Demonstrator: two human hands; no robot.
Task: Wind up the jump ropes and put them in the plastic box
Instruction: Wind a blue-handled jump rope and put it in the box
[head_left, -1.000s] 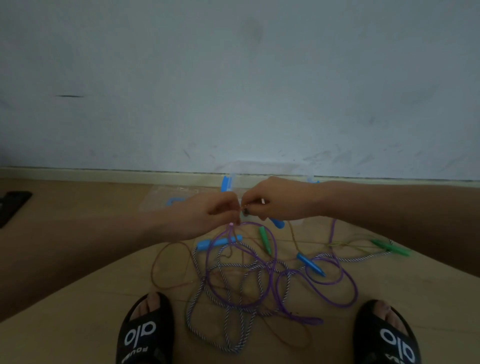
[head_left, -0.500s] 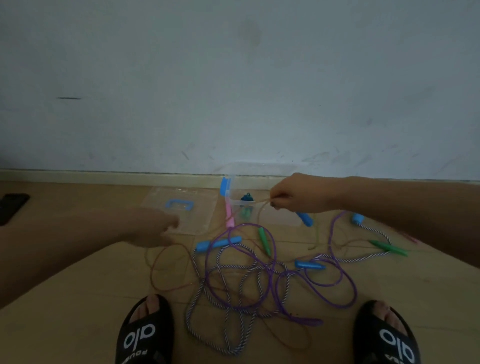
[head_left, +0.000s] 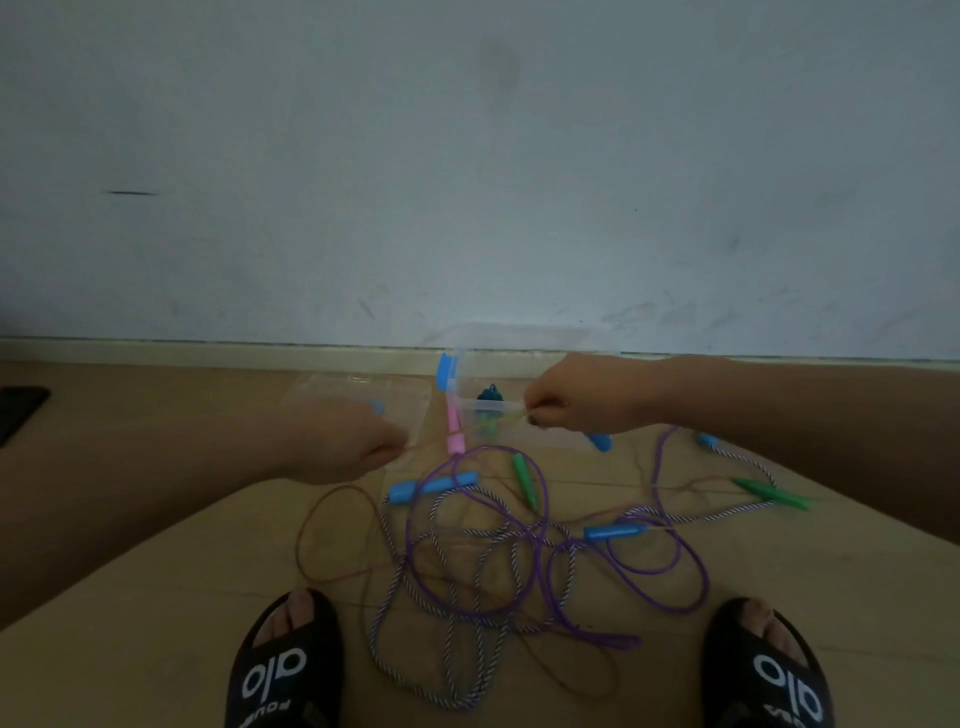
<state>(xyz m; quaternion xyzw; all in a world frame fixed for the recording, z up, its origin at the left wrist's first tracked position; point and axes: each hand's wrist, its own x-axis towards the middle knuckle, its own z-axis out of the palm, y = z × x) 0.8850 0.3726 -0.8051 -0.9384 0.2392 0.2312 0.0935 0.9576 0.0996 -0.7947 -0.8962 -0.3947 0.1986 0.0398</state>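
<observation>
right hand (head_left: 582, 397) pinches thin brown rope (head_left: 332, 535) plus blue handle (head_left: 598, 441); left hand (head_left: 345, 447) pinches same rope further along. box (head_left: 519, 343) just behind right hand, something dark inside. tangled ropes (head_left: 493, 561) below both hands, unwound. mostly left.

so the jump ropes (head_left: 498, 551) are one big tangle on the floor: a purple cord, a striped twisted one and a thin brownish one all looped over each other, with blue (head_left: 431, 486), green (head_left: 524, 478) and pink (head_left: 454, 434) handles sticking out. The clear plastic box (head_left: 519, 338) sits open by the wall, something dark inside, and its lid (head_left: 358, 395) lies flat just left of it
</observation>
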